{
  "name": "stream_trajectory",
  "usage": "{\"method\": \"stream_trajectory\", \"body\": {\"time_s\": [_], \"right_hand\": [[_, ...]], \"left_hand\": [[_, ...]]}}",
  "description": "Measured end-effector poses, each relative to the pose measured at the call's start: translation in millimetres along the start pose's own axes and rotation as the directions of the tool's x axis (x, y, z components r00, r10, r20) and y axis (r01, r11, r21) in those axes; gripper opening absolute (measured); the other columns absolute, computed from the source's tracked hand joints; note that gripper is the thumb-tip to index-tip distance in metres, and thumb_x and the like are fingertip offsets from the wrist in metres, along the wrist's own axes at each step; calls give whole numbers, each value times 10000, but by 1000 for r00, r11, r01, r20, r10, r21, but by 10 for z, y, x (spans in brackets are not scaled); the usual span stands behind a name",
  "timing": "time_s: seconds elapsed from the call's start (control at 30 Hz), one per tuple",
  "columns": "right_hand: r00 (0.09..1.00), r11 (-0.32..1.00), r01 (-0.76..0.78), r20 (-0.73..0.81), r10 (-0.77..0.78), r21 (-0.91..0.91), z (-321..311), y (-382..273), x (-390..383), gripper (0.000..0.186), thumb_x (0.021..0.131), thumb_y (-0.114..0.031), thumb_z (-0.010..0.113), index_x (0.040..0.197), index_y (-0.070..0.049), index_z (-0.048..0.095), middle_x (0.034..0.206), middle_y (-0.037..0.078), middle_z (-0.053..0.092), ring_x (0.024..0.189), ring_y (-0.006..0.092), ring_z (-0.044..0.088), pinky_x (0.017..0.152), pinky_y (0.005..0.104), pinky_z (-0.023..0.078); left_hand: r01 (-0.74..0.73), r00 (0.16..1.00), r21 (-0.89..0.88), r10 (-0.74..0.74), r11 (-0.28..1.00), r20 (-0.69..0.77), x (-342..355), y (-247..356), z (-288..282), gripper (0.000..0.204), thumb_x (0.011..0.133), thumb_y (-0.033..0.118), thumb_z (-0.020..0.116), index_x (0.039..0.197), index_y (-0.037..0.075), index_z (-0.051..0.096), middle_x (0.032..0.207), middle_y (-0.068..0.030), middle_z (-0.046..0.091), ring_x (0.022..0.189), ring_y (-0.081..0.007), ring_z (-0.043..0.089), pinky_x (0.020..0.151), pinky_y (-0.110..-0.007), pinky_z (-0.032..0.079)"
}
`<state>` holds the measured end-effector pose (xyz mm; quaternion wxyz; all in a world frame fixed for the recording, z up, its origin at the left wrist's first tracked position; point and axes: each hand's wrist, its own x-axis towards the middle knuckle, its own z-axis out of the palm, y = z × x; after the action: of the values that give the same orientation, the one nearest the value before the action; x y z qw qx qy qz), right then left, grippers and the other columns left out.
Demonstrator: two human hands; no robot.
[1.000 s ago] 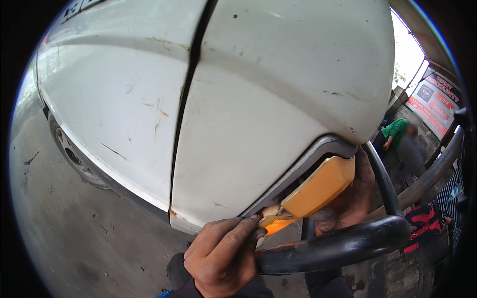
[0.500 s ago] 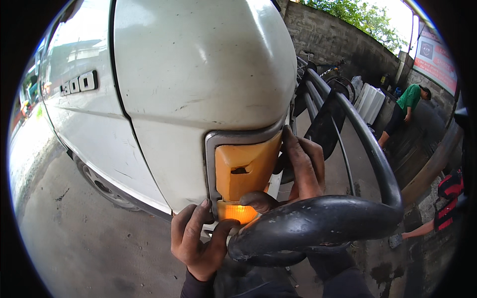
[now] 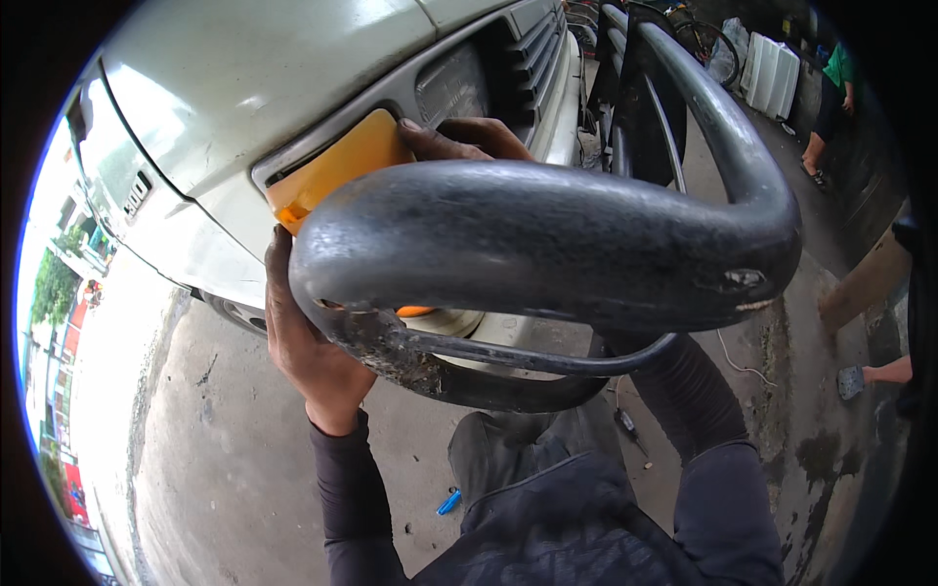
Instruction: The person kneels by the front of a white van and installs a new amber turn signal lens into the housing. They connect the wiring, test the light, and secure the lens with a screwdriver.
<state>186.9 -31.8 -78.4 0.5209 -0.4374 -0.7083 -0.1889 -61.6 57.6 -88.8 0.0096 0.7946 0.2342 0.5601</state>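
Note:
The amber corner lamp (image 3: 342,161) sits tilted in the grey surround (image 3: 266,176) at the front corner of a pale van, with a dark gap along its upper edge. My left hand (image 3: 311,337) reaches up to the lamp's lower outer edge, its fingertips against it and its thumb hidden behind a thick black bar (image 3: 528,244). From the inner side, my right hand (image 3: 479,140) grips the lamp's upper right edge; the bar covers most of that hand. Lower down, a bit of orange shows through the bar's opening.
The van's body (image 3: 225,68) and grille (image 3: 537,59) stand ahead. A screwdriver-like tool (image 3: 630,427) and a small blue object (image 3: 448,502) lie on the concrete. People stand or crouch at the right, near a white ribbed container (image 3: 770,76).
My view has shifted inward over the black bar, bringing the grille into sight. The lamp now sits more tilted, with a gap at its top edge. Both hands remain at it.

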Motion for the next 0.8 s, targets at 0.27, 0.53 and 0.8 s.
{"method": "stream_trajectory", "body": {"time_s": [0.27,0.53,0.8], "right_hand": [[999,999,41,-1,-41,-1,-97,163,-173,545,925,-261,786,1419,-110,610,1200,125,660,1029,247,702,922,391,584],[992,992,123,-26,-124,-12,233,370,-91,450,931,-230,776,1352,-134,652,1095,102,732,1019,277,722,927,405,578],[992,989,121,-45,-117,88,385,317,102,607,956,-219,734,1523,-253,519,1238,102,716,1081,314,729,942,424,598]], "left_hand": [[-52,999,28,52,998,9,-26,-210,-98,804,737,199,947,1384,-36,533,1238,-141,700,1144,-241,695,974,-361,550],[33,999,-116,-31,993,19,48,-101,8,888,748,142,957,1470,-6,462,1255,-133,699,1157,-240,703,978,-367,586],[-234,972,129,228,964,54,255,74,-42,445,851,23,750,1274,-54,631,1154,-182,660,1101,-353,636,956,-441,515]]}}
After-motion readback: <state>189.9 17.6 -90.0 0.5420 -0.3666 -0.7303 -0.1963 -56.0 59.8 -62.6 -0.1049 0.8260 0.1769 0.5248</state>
